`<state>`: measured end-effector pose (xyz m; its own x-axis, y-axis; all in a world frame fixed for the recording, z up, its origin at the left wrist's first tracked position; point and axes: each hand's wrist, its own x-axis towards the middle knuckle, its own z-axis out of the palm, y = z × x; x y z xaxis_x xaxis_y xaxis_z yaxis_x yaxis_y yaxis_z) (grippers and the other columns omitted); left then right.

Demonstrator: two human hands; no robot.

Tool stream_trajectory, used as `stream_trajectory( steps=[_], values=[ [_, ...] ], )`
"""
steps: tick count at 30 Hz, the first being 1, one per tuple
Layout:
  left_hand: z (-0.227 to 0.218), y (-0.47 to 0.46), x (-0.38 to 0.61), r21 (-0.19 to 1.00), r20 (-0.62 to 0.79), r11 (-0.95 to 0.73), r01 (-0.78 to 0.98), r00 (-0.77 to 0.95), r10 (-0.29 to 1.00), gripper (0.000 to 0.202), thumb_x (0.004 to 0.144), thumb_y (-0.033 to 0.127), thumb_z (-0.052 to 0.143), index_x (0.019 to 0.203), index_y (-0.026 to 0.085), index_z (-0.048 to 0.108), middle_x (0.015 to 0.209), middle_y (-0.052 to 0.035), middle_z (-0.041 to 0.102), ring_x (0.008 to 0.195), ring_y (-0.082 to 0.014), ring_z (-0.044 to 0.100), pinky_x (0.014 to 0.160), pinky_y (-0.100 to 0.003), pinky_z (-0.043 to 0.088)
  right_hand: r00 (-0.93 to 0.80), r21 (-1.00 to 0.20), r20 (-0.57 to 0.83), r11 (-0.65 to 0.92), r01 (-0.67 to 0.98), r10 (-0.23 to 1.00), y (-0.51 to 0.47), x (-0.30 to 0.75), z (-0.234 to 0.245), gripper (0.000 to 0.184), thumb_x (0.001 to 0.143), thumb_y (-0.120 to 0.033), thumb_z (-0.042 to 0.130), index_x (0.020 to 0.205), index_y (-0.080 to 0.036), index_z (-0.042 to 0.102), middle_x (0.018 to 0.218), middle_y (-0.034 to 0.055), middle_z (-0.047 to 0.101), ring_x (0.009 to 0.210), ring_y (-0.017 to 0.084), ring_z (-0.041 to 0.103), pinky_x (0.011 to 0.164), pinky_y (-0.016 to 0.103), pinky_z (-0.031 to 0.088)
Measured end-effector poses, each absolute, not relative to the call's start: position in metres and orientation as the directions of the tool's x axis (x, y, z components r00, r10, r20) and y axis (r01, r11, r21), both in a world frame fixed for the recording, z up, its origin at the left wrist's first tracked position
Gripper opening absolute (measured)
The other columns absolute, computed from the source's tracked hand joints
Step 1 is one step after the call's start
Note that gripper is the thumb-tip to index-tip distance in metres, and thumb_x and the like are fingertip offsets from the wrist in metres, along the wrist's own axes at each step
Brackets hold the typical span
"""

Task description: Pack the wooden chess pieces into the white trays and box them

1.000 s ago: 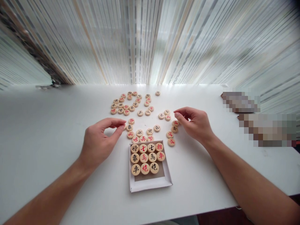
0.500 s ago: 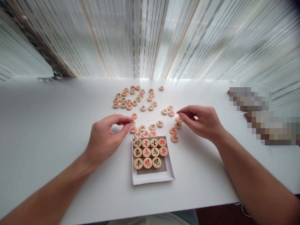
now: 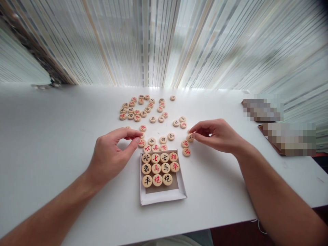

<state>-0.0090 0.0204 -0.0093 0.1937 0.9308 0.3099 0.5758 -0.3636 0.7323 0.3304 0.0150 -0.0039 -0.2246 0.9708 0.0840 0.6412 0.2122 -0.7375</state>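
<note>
Round wooden Chinese chess pieces with red or black characters lie face up on the white table. A shallow white box holds rows of them, including a red-marked piece in its third row. My left hand is left of the box's far corner, thumb and index finger closed at a mostly covered chess piece. To the right, my right hand has its thumb and index finger around a chess piece that is largely hidden, beside a black-marked piece.
More loose pieces spread over the far part of the table. Two flat blurred objects lie at the right. A striped curtain hangs along the far edge; the table's near edge is at the bottom.
My right hand has come down slightly toward the pieces at the right. My left hand stays at the same piece. The view has shifted a little, and the box's contents look the same.
</note>
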Motion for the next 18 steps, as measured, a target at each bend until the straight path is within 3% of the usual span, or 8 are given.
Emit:
stream_trajectory(
  steps=[11,18],
  values=[
    [-0.012,0.02,-0.011,0.726,0.316,-0.373,0.577,0.202,0.927,0.018,0.092,0.036,0.074,0.103,0.025,0.084,0.104,-0.0056,0.085,0.098,-0.0262,0.078,0.058,-0.025,0.059,-0.512,-0.743,-0.101,0.277,0.609,0.853,0.009,0.328,0.009,0.028,0.087,-0.022,0.075,0.114,-0.022,0.085,0.066,-0.0023,0.067,0.056,0.012,0.057,0.051,0.023,0.044],
    [-0.012,0.02,-0.009,0.729,0.308,-0.371,0.576,0.209,0.928,0.018,0.093,0.036,0.074,0.103,0.025,0.084,0.104,-0.006,0.085,0.098,-0.0271,0.078,0.057,-0.025,0.058,-0.58,-0.654,-0.14,0.365,0.663,0.802,0.006,0.32,0.009,0.025,0.09,-0.02,0.073,0.112,-0.026,0.084,0.069,-0.0034,0.068,0.058,0.012,0.059,0.056,0.023,0.047]
  ],
)
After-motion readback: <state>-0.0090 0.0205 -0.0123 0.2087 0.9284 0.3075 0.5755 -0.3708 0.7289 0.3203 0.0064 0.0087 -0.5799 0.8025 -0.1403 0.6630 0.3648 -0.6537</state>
